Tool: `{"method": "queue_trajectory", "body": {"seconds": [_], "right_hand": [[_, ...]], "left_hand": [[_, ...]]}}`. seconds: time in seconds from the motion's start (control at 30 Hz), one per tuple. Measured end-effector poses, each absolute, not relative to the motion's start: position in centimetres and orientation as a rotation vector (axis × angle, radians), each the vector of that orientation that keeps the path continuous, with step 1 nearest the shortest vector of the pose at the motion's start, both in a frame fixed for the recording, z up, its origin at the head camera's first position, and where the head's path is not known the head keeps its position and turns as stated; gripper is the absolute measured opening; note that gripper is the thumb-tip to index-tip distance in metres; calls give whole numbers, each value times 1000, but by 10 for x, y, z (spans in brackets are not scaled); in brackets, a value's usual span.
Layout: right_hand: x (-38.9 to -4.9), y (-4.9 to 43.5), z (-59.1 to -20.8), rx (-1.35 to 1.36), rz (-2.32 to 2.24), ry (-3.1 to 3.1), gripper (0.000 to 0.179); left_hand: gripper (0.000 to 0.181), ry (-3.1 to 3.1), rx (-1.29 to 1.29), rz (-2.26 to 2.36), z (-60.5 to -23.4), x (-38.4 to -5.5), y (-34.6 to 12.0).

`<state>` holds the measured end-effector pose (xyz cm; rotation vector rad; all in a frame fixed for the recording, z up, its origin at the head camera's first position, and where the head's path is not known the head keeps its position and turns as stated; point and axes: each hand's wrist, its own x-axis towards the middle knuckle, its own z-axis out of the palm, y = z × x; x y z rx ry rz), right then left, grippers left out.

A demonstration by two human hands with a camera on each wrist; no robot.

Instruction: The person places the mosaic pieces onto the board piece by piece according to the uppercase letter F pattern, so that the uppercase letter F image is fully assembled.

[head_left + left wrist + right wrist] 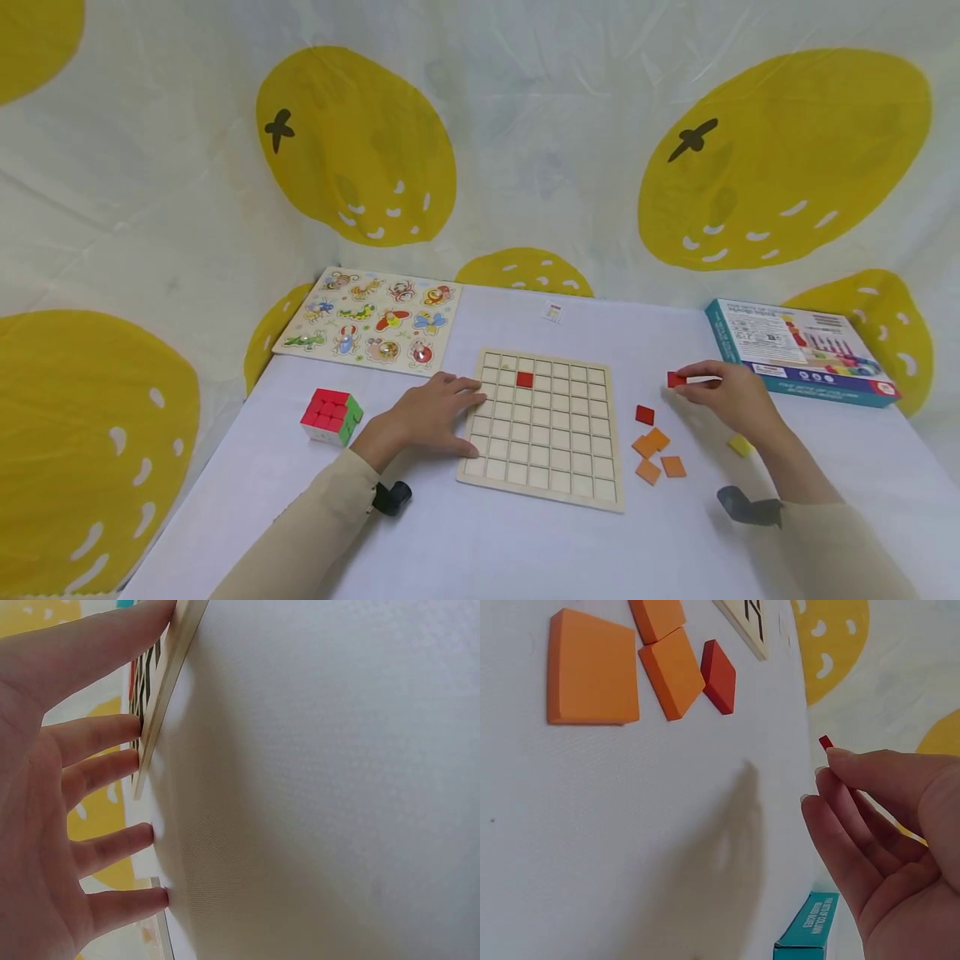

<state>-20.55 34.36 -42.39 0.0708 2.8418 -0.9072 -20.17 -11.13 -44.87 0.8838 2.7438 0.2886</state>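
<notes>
A wooden grid board (540,429) lies mid-table, with one red tile (525,380) in a cell of an upper row. My left hand (435,417) rests at the board's left edge, fingers spread and fairly straight; in the left wrist view its thumb (97,652) touches the rim. Right of the board, my right hand (731,396) pinches a red square tile (676,380) between thumb and fingertips, and the right wrist view shows it held above the cloth. Below it lie another red tile (644,414) and several orange tiles (673,467).
A yellow tile (741,445) lies under the right forearm. A puzzle cube (330,415) stands left of the left hand, and an insect peg puzzle (371,321) lies behind it. A teal-sided box (802,350) sits at back right; a small printed card (553,312) lies behind the board.
</notes>
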Motion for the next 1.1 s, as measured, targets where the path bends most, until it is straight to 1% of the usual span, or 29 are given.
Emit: {"method": "queue_trajectory", "body": {"seconds": [0.57,1.1], "right_hand": [[-213,310,-424,56,-943,2813,43],[-238,233,-429,-145,-979,2799,34]], "left_hand": [[81,2749,887,291,-450,-201,-112],[81,2731,898,295,-447,-202,-112]]}}
